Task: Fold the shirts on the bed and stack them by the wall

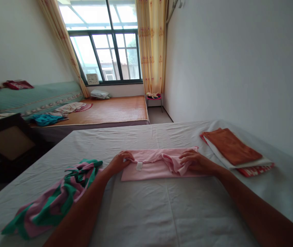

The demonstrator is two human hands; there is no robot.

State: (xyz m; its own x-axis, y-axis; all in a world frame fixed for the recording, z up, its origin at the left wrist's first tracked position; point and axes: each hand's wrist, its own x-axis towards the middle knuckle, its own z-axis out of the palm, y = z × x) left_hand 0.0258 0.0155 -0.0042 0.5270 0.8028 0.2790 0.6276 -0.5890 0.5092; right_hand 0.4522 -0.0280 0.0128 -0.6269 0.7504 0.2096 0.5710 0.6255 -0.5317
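While both hands, left (119, 162) and right (196, 162), pinch the pink garment's (151, 164) ends on the bed (141, 209), mid-fold: next, probably smoothing toward its label.

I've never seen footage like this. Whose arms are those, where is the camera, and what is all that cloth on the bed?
There is no machine here. The camera sits on a person's head, looking forward and down, so the two bare arms are their own. The left hand grips the left end of a pink garment lying folded on a white sheet; the right hand presses on its bunched right part. A small white label shows on it. To the left lies a crumpled green and pink striped cloth. To the right is a neat stack of folded cloths, orange on top.
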